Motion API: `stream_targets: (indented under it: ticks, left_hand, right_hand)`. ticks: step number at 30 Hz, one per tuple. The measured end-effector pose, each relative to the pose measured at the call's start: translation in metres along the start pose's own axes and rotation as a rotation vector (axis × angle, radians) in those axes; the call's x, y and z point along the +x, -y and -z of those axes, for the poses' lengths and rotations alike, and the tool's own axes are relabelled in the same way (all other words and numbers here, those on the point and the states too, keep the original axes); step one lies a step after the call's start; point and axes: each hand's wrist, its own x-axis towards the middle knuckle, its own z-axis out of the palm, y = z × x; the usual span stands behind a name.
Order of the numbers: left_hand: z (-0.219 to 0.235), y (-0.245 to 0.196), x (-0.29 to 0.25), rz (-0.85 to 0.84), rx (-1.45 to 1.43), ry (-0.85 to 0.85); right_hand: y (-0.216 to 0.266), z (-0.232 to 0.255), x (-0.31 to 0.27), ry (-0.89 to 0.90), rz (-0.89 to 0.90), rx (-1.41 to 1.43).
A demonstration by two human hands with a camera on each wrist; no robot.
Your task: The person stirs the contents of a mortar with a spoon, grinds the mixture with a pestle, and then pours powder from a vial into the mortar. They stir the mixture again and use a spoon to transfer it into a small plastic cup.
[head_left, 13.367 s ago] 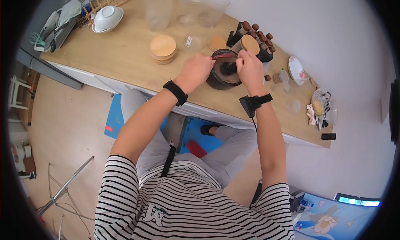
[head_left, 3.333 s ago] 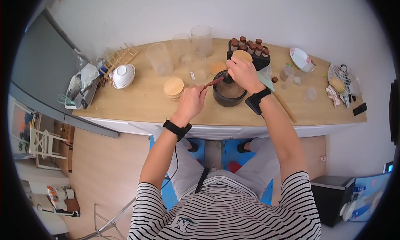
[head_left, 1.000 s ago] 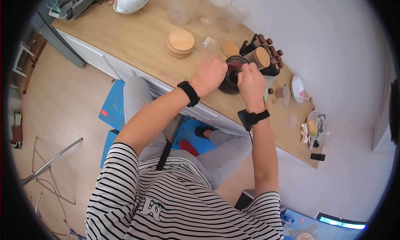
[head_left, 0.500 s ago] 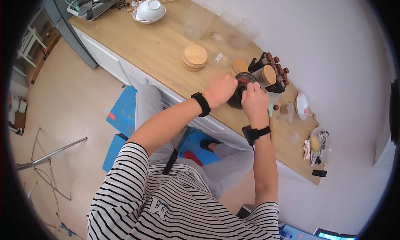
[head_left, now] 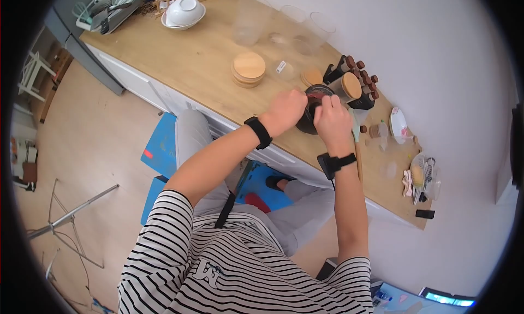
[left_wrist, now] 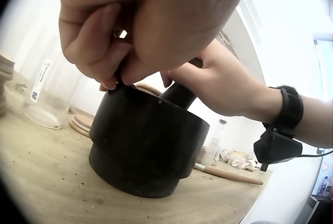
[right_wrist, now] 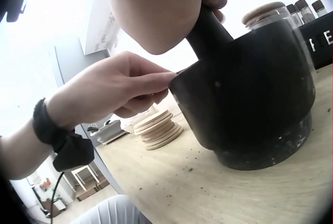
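Note:
A black mortar (left_wrist: 145,141) stands upright on the wooden counter, between both hands. My right hand (head_left: 334,123) grips the black pestle (right_wrist: 208,34), which leans inside the mortar with its lower end hidden by the wall. At the rim, my left hand (head_left: 289,111) pinches a reddish-brown, spoon-like utensil (head_left: 316,95) that reaches across the mortar's mouth. Its far end is mostly hidden by the right hand. Only a sliver of the mortar's inside shows in the head view.
Behind the mortar are a wooden-lidded jar (head_left: 348,87) and a rack of corked bottles (head_left: 364,96). Stacked wooden lids (head_left: 248,68) and clear containers (head_left: 252,22) stand left and behind. A spatula (head_left: 358,150) lies right, before a wire basket (head_left: 419,172). Dark crumbs dot the counter.
Since about three seconds ago, the left hand has come closer to the mortar's rim with the utensil, and the head view has turned. Over the last second both grips stay the same.

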Motion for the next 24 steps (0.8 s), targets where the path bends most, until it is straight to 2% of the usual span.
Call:
stream_targets:
  ticks: [2, 7, 10, 16, 21, 24]
  left_hand:
    - [-0.003, 0.003, 0.000, -0.019, 0.004, 0.007]
    - [0.008, -0.001, 0.000, -0.002, 0.037, 0.032]
    - [0.013, 0.000, -0.002, 0.006, -0.054, 0.012]
    - [0.021, -0.001, -0.006, -0.005, -0.191, -0.097]
    - [0.029, 0.000, -0.006, 0.013, -0.195, -0.076]
    - [0.033, -0.003, -0.004, -0.003, -0.175, -0.033]
  right_hand:
    - [-0.005, -0.006, 0.014, -0.030, -0.006, -0.014]
    - [-0.040, -0.010, 0.011, -0.030, -0.254, 0.224]
    - [-0.045, -0.002, 0.005, -0.143, -0.312, 0.275]
    - [-0.044, -0.007, 0.023, -0.201, -0.305, 0.164]
    - [-0.027, -0.016, 0.016, -0.142, -0.129, 0.199]
    - [-0.032, -0.009, 0.003, -0.122, -0.168, 0.235]
